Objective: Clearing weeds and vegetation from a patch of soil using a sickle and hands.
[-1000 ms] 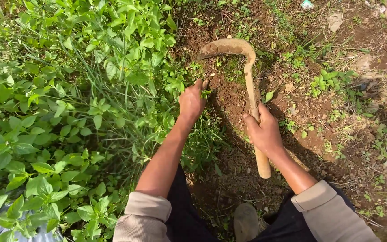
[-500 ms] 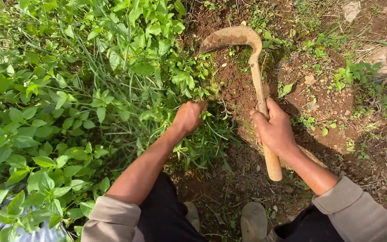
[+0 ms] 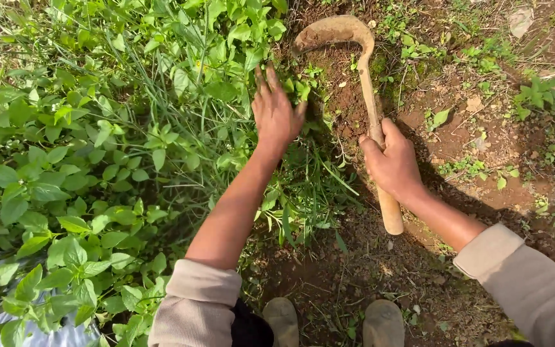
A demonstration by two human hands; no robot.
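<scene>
Presently, one plot of ground [image 3: 483, 148], seen from above.

Item: left hand [image 3: 276, 112], fingers spread, palm down, pressed into the edge of a dense stand of green leafy weeds [image 3: 97, 141] and long grass blades; it closes on nothing that can be seen.

Item: right hand [image 3: 393, 164], wrapped tight round the lower part of a pale wooden handle, the butt end sticking out below the fist.

Item: sickle [image 3: 361, 58], one, its curved, soil-crusted blade hooked leftward near the top edge of the ground, tip lying just beside the weeds above the left hand's fingertips.

Item: bare brown soil, right half of the ground, holding only scattered small seedlings and a few stones; judged already worked over.

Item: uncut growth, left half, thick and standing; judged the larger share left to do, the boundary running roughly under the left hand.

Item: two shoe toes [image 3: 383, 321] at the bottom edge, on bare earth. Beige sleeves [image 3: 197, 302] pushed up both forearms.
</scene>
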